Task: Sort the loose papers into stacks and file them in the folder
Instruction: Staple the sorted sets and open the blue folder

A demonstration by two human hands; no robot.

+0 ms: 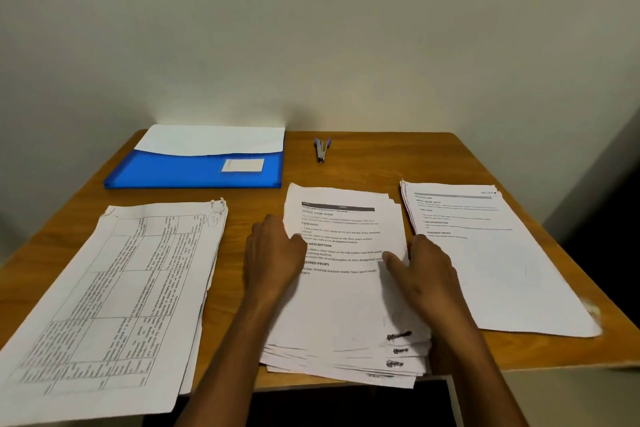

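Note:
Three paper stacks lie on the wooden table (381, 163). The middle stack (346, 315) of printed text sheets is uneven, and its front edge hangs over the table's near edge. My left hand (273, 253) holds its left edge, thumb on the top sheet. My right hand (422, 270) holds its right edge, thumb lying on the page. A stack of table-printed sheets (114, 295) lies to the left, a thinner text stack (485, 253) to the right. The blue folder (180, 172) lies at the back left with white paper sticking out of it.
A small blue and silver stapler (322, 149) lies at the back centre of the table, right of the folder. A plain wall stands directly behind the table. The left stack overhangs the table's near left corner.

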